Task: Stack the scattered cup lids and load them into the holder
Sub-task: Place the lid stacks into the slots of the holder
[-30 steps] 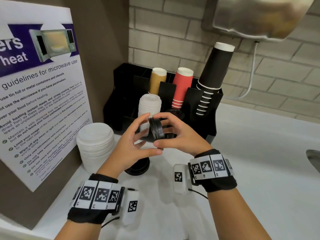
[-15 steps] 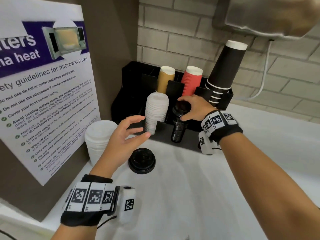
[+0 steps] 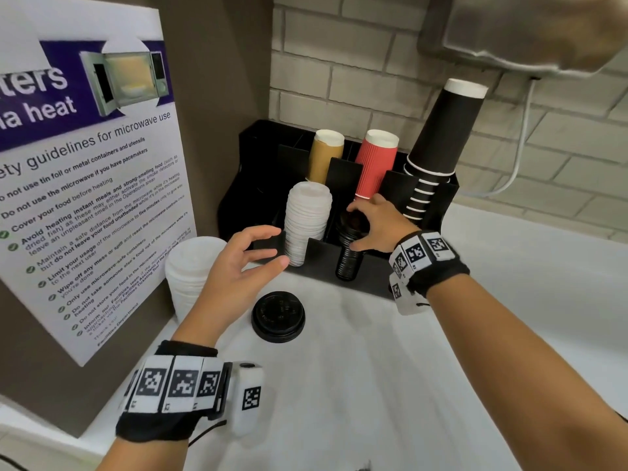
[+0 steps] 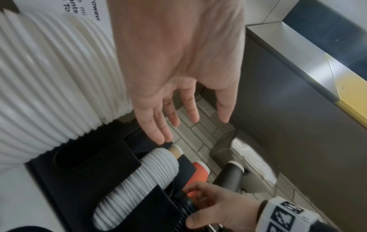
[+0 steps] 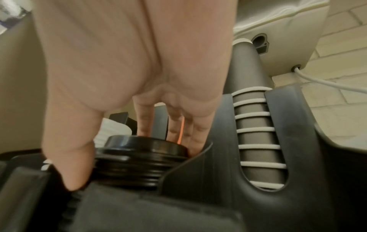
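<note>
Flanking right hand (image 3: 380, 226): white lids (image 3: 307, 226), seemingly red cups (image 3: 375, 164).

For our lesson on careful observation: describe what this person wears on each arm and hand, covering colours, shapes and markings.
Both hands are bare, with no sleeves. The left wrist band is black cloth carrying white rectangular tiles printed with black square-patterned codes, plus a small white rounded box bearing another code and a thin black cable. The right wrist band looks the same, with its own white coded box.

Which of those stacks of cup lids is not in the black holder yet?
The wide white lid stack standing on the counter beside the poster. The narrower white stack and the black stack under the right hand sit in holder slots.
</note>
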Available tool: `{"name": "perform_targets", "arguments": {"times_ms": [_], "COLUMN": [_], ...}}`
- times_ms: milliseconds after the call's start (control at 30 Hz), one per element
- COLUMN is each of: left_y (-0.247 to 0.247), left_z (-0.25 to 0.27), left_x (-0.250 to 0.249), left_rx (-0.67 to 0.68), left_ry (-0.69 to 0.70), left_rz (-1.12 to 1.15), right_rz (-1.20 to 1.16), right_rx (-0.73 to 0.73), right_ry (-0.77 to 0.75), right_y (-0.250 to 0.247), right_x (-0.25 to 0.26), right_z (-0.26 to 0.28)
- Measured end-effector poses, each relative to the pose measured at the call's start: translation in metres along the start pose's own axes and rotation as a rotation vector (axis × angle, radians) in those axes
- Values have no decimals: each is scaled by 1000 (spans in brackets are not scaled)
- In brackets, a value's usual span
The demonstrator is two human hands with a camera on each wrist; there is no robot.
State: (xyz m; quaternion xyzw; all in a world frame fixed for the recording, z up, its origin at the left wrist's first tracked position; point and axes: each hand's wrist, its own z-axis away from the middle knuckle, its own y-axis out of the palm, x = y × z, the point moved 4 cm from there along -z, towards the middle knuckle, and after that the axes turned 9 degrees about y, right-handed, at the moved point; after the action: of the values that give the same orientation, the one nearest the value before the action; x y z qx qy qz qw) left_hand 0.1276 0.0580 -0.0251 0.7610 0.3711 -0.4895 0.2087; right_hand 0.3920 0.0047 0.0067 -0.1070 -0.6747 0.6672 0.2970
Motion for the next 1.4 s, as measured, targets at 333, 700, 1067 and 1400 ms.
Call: {"name": "perform_targets", "arguments": {"times_ms": [333,700,1067,1400], "left_y": [-3,-7,27,38], "left_z": [-4,2,9,11], "left_x": [-5,-8,-6,-6], "left_rx": [-23,-27,373,303], "left_ry": [42,26,-19,34], "left_rz": [8,0,123,188], "right_rz": [69,268,-832,-971], "right_rx": [320,495,300,216], "right_ry": [-312,-210,-270,-234], "right_y": [82,133,29,22], "right_x": [85,105,74,56], "right_z": [64,61,109,126]}}
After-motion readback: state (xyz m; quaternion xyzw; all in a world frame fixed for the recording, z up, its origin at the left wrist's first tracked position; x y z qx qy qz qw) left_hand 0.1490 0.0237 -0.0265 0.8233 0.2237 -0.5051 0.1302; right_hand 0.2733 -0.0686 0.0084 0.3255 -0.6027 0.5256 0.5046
